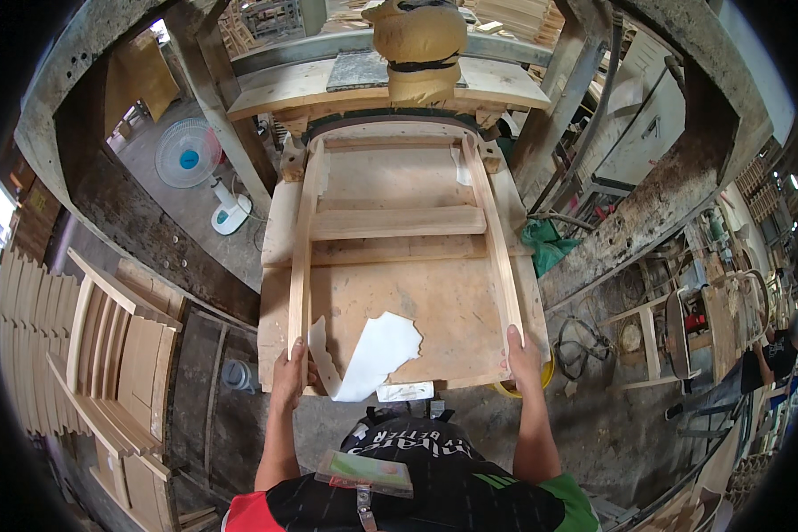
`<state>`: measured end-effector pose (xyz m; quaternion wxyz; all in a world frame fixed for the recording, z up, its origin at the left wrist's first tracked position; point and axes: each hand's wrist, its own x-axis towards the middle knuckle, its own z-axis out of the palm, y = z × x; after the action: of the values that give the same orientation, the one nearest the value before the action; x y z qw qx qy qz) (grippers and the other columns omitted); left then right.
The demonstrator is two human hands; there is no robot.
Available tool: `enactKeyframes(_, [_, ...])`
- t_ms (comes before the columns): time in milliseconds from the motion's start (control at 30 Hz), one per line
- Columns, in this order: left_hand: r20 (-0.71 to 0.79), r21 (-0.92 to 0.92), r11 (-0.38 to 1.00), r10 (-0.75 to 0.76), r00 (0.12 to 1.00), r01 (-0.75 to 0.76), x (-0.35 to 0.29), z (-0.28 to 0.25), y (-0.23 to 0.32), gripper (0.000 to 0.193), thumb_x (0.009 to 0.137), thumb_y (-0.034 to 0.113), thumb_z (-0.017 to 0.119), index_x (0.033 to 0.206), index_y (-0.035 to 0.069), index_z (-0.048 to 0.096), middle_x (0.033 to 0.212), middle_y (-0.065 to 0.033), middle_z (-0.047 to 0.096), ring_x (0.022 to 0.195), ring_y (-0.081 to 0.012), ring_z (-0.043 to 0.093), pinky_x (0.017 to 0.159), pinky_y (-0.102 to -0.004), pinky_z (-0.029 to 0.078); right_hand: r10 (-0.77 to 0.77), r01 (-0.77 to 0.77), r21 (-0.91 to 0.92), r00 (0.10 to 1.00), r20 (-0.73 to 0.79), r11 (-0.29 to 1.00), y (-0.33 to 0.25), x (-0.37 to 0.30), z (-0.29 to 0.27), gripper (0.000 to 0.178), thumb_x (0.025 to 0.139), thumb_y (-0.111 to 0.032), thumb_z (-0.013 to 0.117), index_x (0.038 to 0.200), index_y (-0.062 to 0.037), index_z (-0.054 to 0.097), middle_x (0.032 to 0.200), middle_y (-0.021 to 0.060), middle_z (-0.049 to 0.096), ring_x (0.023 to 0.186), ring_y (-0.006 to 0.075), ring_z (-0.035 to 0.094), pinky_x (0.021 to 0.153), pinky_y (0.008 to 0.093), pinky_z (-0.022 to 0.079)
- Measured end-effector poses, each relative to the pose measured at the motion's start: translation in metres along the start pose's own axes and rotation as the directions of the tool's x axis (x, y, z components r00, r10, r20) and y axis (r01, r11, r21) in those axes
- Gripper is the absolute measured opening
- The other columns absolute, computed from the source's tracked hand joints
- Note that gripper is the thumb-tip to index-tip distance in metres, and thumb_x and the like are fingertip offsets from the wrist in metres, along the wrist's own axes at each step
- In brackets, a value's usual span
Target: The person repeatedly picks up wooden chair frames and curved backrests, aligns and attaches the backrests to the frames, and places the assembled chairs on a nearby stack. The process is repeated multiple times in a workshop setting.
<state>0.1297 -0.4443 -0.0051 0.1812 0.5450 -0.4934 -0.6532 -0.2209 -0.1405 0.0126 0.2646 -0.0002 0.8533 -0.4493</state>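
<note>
A pale wooden frame [399,222], with two long side rails and crosspieces between them, lies over a wooden board [452,301]. Its rails run away from me, and the far end meets a curved dark edge. My left hand [287,377] is closed around the near end of the left rail, thumb on top. Around the right rail's near end, my right hand [524,359] is closed in the same way. Between the rails, nearer the left one, a torn white sheet [386,346] rests on the board and hangs over its front edge.
Heavy metal posts [206,115] flank the board. A yellow wrapped bulky part [419,40] stands above the far end. At left are a white fan [189,155] and stacked wooden frames [120,355]. A green bag [548,246] hangs right; another person [776,359] stands far right.
</note>
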Motion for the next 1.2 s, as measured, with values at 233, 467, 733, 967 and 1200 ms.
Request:
enactKeyframes(233, [-0.015,0.021,1.000,-0.004,1.000,0.005,-0.002,-0.001,0.000,0.058,0.104,0.054,0.059,0.120,-0.001,0.061,0.079,-0.0097,0.065,0.056,-0.0154,0.060,0.051,-0.0301,0.051,0.033,-0.033,-0.024,0.999,-0.011,0.999,-0.006,-0.004,0.003,0.063,0.103,-0.060,0.056,0.136,-0.0068,0.063,0.090,0.0088,0.068,0.062,0.0144,0.066,0.043,0.0282,0.043])
enactKeyframes(467, [-0.016,0.078,0.997,0.014,1.000,-0.013,-0.004,-0.004,0.004,0.058,0.104,0.056,0.058,0.118,0.000,0.061,0.076,-0.0079,0.064,0.051,-0.0138,0.059,0.041,-0.0270,0.045,-0.005,0.004,-0.055,1.000,-0.016,0.998,-0.006,-0.004,0.001,0.064,0.102,-0.060,0.056,0.134,-0.0052,0.062,0.091,0.0110,0.069,0.065,0.0176,0.067,0.048,0.0315,0.048])
enactKeyframes(733, [0.048,0.113,0.992,0.058,0.997,-0.063,0.000,-0.002,-0.002,0.057,0.105,0.056,0.055,0.121,0.002,0.057,0.073,-0.0058,0.063,0.052,-0.0137,0.061,0.038,-0.0274,0.043,0.060,-0.060,-0.022,0.998,0.016,0.998,0.008,0.008,-0.003,0.061,0.103,-0.060,0.056,0.132,-0.0062,0.061,0.087,0.0071,0.066,0.064,0.0154,0.064,0.047,0.0304,0.046])
enactKeyframes(967, [0.030,0.164,0.985,0.054,0.998,-0.058,0.007,-0.005,-0.025,0.060,0.105,0.059,0.052,0.123,0.002,0.057,0.073,-0.0064,0.063,0.054,-0.0146,0.064,0.036,-0.0279,0.041,0.082,-0.087,0.056,0.993,0.088,0.995,0.019,0.013,0.008,0.060,0.103,-0.062,0.057,0.126,-0.0069,0.060,0.081,0.0059,0.061,0.061,0.0151,0.061,0.046,0.0296,0.045])
enactKeyframes(1200, [0.026,0.155,0.987,0.036,0.999,-0.040,0.002,-0.003,-0.011,0.058,0.105,0.058,0.053,0.121,0.003,0.058,0.073,-0.0073,0.065,0.053,-0.0157,0.065,0.036,-0.0273,0.041,0.082,-0.138,0.216,0.965,0.248,0.967,0.027,0.022,-0.005,0.065,0.099,-0.065,0.061,0.122,-0.0044,0.058,0.078,0.0080,0.060,0.061,0.0178,0.061,0.048,0.0308,0.048])
